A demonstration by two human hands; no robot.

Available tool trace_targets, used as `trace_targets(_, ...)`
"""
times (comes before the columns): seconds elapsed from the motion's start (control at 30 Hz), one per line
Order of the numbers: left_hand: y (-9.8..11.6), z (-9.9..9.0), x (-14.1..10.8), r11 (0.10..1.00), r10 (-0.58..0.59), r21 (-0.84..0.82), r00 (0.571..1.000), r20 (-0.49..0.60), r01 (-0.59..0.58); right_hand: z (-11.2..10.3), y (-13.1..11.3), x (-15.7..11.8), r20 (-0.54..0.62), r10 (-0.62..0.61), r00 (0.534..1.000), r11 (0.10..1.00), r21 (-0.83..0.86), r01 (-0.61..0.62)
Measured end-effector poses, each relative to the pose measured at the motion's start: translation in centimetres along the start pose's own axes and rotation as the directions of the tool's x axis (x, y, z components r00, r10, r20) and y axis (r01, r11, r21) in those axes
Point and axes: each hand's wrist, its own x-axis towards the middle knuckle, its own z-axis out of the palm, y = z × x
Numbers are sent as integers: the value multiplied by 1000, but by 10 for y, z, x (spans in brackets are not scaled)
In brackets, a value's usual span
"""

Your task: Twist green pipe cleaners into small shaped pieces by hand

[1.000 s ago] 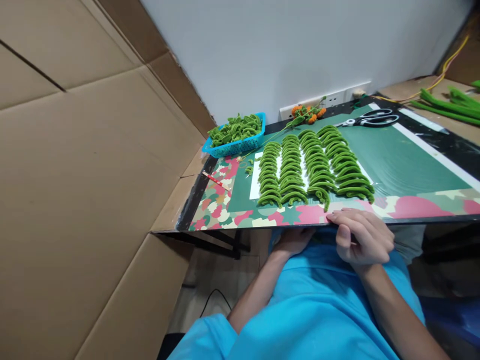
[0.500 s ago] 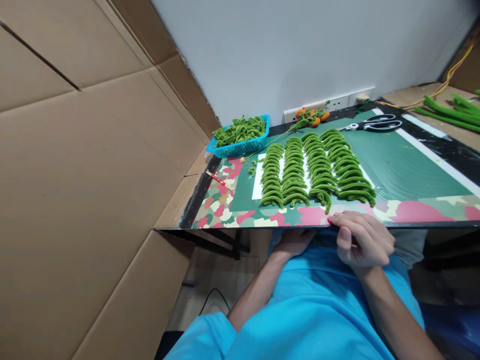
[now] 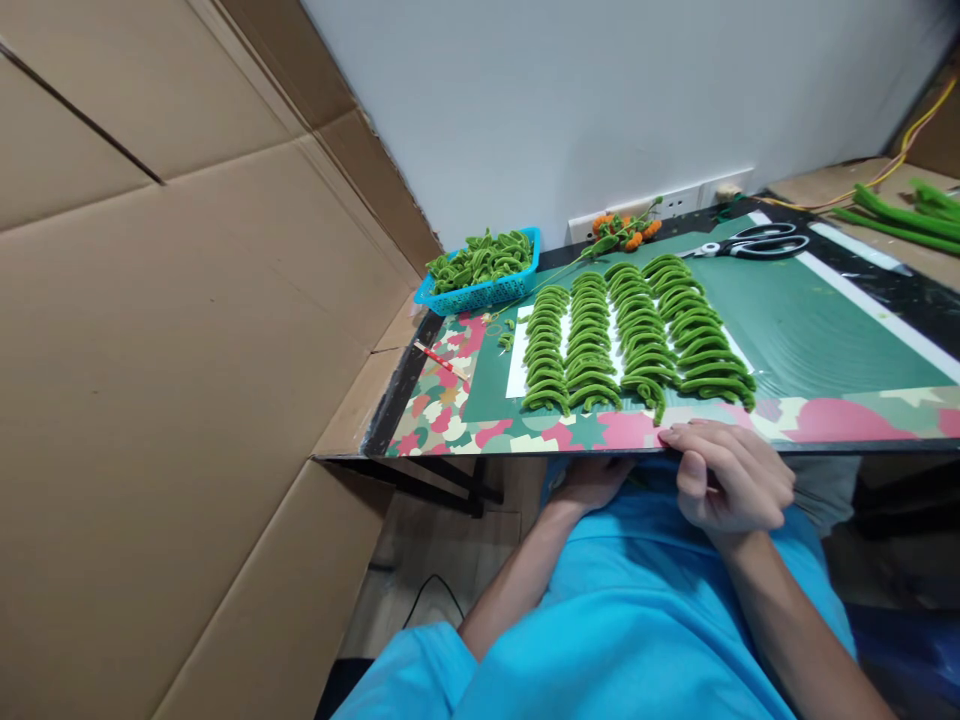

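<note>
My right hand [image 3: 731, 475] rests at the front edge of the table, its fingers curled together and fingertips on the patterned border, with nothing visible in it. Below the table edge, my left hand [image 3: 592, 484] lies against my lap, its fingers hidden under the edge. Just beyond my right hand, curved fuzzy green pieces [image 3: 641, 335] lie in several columns on a white sheet [image 3: 517, 378]. At the lower end of the third column, one piece [image 3: 658, 408] sticks out toward me. The sheet lies on a green mat [image 3: 795, 330].
A blue basket [image 3: 480, 297] heaped with green pieces stands at the back left. Orange flowers [image 3: 628, 230] and black-handled scissors [image 3: 757, 243] lie along the back. Long green stems [image 3: 900, 222] are at far right. A red-and-white stick [image 3: 441, 361] lies left. Cardboard [image 3: 187, 380] walls the left side.
The whole view has shifted very slightly. Both hands stay in the same place and pose, and the pieces on the table have not moved.
</note>
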Motion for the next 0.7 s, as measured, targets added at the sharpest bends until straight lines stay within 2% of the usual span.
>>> trace_targets(0.3, -4, 1, 2, 1000, 25, 15, 1000, 15, -25, -1, 0, 1, 6, 0, 1000, 1000, -7, 0)
trace_targets(0.53, -5, 1, 2, 999, 1, 45, 1000, 28, -2, -1, 1, -1, -10, -11, 1000, 1000, -5, 11)
trace_targets(0.7, -3, 2, 0, 998, 46, 37, 999, 29, -47, -1, 2, -2, 4, -21, 1000, 1000, -17, 21)
